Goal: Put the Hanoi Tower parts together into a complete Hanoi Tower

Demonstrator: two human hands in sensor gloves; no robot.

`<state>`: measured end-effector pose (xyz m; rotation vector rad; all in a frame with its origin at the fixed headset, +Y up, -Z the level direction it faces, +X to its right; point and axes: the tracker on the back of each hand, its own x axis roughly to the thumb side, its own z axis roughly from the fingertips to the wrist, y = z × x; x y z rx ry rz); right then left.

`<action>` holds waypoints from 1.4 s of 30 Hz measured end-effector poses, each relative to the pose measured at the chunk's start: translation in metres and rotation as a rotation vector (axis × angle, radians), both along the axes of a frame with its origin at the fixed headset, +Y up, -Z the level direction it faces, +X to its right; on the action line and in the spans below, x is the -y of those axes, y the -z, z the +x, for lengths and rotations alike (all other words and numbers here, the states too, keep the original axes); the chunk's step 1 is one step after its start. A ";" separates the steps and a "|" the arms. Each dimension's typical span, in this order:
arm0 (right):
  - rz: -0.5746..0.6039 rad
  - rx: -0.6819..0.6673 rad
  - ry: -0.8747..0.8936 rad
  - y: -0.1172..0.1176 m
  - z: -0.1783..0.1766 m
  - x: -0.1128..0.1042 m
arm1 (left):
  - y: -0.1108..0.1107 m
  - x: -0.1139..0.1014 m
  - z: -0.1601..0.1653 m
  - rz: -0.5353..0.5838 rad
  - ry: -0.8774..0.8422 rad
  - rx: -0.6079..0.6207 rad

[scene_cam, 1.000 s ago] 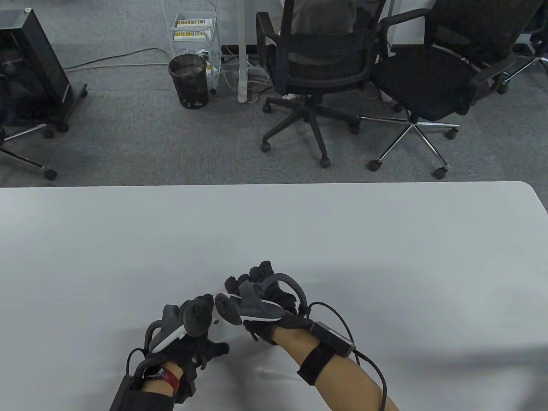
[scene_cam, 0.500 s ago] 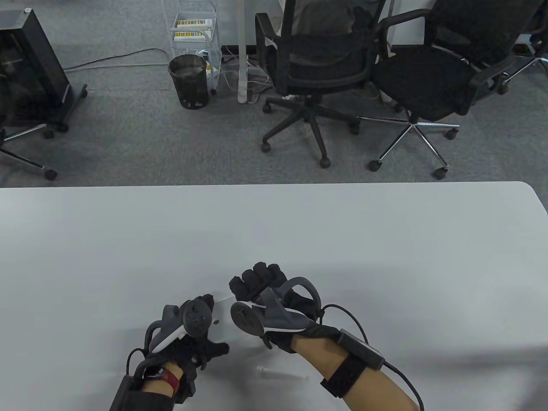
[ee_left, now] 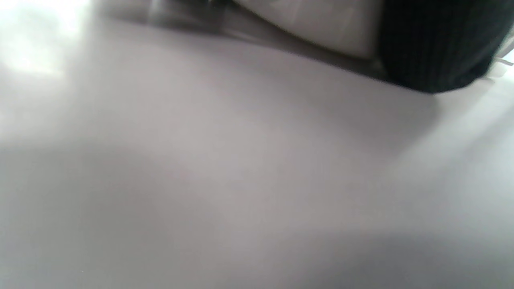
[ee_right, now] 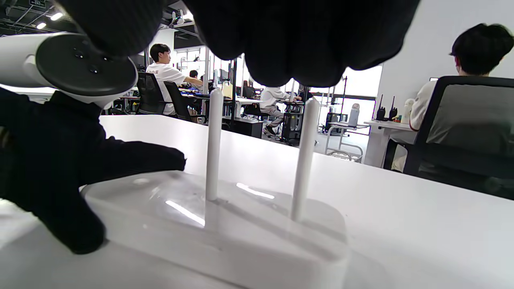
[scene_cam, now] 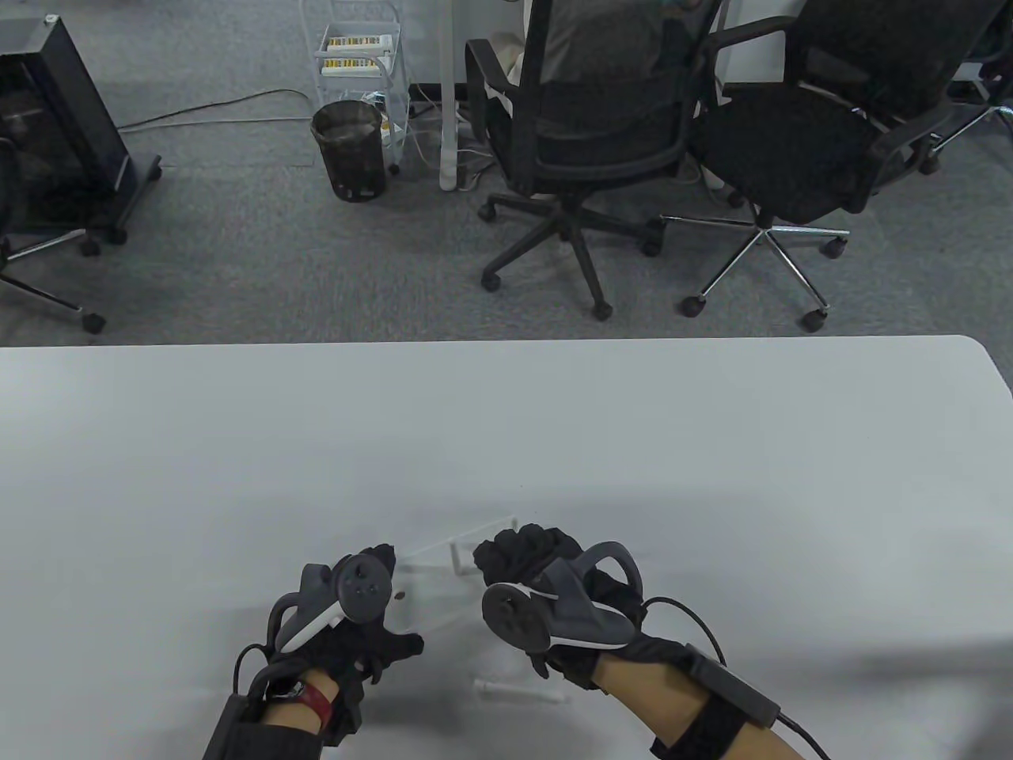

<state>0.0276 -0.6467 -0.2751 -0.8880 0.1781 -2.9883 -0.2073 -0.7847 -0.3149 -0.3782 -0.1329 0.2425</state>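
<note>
Your left hand point(scene_cam: 348, 625) pressing the white base point(ee_right: 225, 224) (two pegs point(ee_right: 213, 144) upright), fingers flat, your right hand point(scene_cam: 554, 602) above, finger pose unclear.

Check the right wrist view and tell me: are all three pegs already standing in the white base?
No: only two white pegs stand upright in the base, and a third peg lies loose on the table.

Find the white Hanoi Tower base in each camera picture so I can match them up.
Table view: the white base lies low and centre, between the two hands.
Left wrist view: a blurred white slab at the top edge, probably the base.
Right wrist view: lower centre, with two pegs standing in it.
Shared landmark: the left hand resting on the base's end.
</note>
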 end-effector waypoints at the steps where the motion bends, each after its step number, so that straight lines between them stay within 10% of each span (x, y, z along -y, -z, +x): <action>1: -0.007 0.002 -0.003 -0.002 0.003 0.002 | 0.000 0.000 0.000 0.000 0.000 0.000; 42: -0.252 0.006 -0.224 -0.025 0.009 0.108 | 0.000 0.000 0.000 -0.001 0.000 -0.002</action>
